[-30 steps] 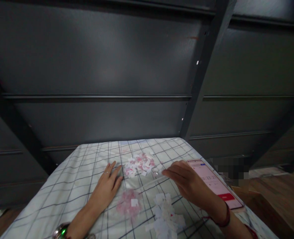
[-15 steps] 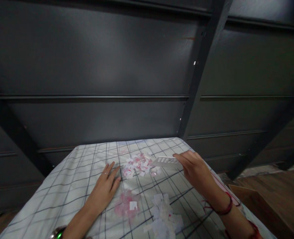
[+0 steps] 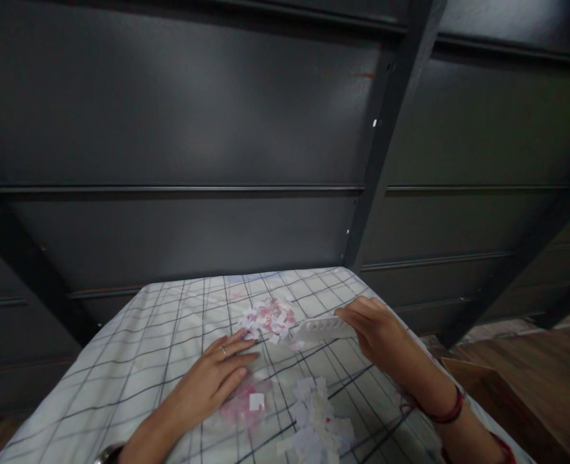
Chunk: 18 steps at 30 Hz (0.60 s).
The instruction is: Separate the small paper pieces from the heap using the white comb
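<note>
A heap of small white and pink paper-like scraps (image 3: 268,317) lies on the checked cloth (image 3: 178,328). My left hand (image 3: 212,374) rests palm down with its fingers stretched, the fingertips touching the heap's near left edge. In my right hand (image 3: 374,328) is a flat white slotted piece (image 3: 323,329), gripped at its right end and reaching toward the heap's right side. What exactly this piece is, I cannot tell. Just below my left fingers sits a pink see-through bag or film (image 3: 241,409) with a white square on it. Nearer to me is a pile of larger white scraps (image 3: 316,419).
Dark metal panels (image 3: 192,238) rise right behind the cloth-covered surface. Down on the wooden floor (image 3: 550,361) at the right stands an open cardboard box (image 3: 507,399).
My left hand has moved right, up to the heap and over part of the pink film's edge. The white slotted piece has come slightly nearer to me, still in my right hand.
</note>
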### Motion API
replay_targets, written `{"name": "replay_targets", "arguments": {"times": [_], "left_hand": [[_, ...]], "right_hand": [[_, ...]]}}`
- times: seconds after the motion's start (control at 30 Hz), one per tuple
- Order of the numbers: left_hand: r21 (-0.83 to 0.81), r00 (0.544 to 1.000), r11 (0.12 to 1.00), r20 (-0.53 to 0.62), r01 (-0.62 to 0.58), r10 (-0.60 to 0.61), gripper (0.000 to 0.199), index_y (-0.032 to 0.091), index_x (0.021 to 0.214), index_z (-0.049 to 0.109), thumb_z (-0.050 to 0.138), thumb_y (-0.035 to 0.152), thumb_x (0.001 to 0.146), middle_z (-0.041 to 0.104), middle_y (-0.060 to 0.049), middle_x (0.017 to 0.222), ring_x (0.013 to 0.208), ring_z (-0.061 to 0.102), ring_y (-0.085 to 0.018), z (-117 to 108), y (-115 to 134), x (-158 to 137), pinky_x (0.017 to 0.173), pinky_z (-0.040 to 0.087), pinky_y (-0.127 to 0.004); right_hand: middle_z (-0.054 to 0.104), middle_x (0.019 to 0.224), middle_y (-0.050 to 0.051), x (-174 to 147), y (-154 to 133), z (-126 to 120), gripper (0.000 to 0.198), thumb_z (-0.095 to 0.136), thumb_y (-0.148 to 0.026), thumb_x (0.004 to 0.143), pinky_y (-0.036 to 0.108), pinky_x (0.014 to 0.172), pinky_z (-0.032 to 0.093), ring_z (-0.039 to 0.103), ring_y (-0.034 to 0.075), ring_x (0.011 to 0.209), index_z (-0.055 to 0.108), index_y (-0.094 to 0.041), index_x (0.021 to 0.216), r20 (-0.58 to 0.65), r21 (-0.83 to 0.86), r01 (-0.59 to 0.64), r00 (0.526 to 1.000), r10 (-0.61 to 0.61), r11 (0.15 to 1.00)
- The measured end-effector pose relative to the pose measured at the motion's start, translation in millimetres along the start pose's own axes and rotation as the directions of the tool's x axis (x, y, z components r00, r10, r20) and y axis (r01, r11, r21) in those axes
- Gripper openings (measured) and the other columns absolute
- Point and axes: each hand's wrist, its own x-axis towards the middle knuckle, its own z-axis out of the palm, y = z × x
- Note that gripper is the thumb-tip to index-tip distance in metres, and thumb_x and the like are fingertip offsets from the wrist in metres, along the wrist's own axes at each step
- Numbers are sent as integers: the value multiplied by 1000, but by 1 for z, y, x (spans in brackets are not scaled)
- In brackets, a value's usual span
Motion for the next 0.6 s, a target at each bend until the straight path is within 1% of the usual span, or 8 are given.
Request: {"name": "replay_targets", "arguments": {"times": [0.13, 0.27, 0.33, 0.47, 0.6], "left_hand": [[-12, 1000, 1000, -25, 10, -10, 31, 23, 115, 60, 37, 24, 95, 57, -3, 126, 126, 39, -25, 1, -1, 0, 100, 39, -47], [-13, 999, 1000, -43, 12, -12, 32, 23, 116, 60, 36, 22, 95, 59, -3, 124, 125, 41, -24, 3, -2, 0, 99, 40, -45], [-13, 999, 1000, -49, 8, -9, 32, 23, 117, 59, 36, 22, 95, 59, -2, 124, 125, 41, -23, 3, -3, 0, 100, 40, -45], [-18, 998, 1000, -57, 7, -8, 32, 23, 117, 59, 36, 22, 95, 60, -2, 123, 125, 41, -22, 4, -3, 0, 100, 40, -43], [-20, 999, 1000, -46, 12, -13, 32, 23, 118, 59, 37, 23, 95, 59, -2, 123, 125, 42, -23, 3, -3, 0, 100, 40, -44]], "right_hand": [[56, 71, 4, 1, -5, -2, 36, 36, 5, 74, 27, 62, 36, 46, 16, 67, 61, -16, 91, -12, 63, 36, 999, -36, 997], [58, 74, 5, -2, 2, -3, 33, 37, 3, 77, 30, 68, 38, 48, 17, 72, 60, -16, 90, -40, 72, 3, 999, 0, 997], [59, 75, 4, -4, 6, -2, 33, 37, 3, 77, 30, 70, 38, 49, 17, 73, 60, -17, 89, -20, 81, -20, 1000, 22, 996], [58, 76, 4, -7, 11, -1, 37, 36, 5, 74, 29, 69, 38, 49, 17, 74, 61, -18, 90, 32, 83, -20, 999, 17, 996], [59, 77, 5, -6, 11, 0, 33, 38, 3, 75, 30, 70, 37, 50, 17, 75, 61, -17, 88, 46, 17, -58, 997, 57, 998]]}}
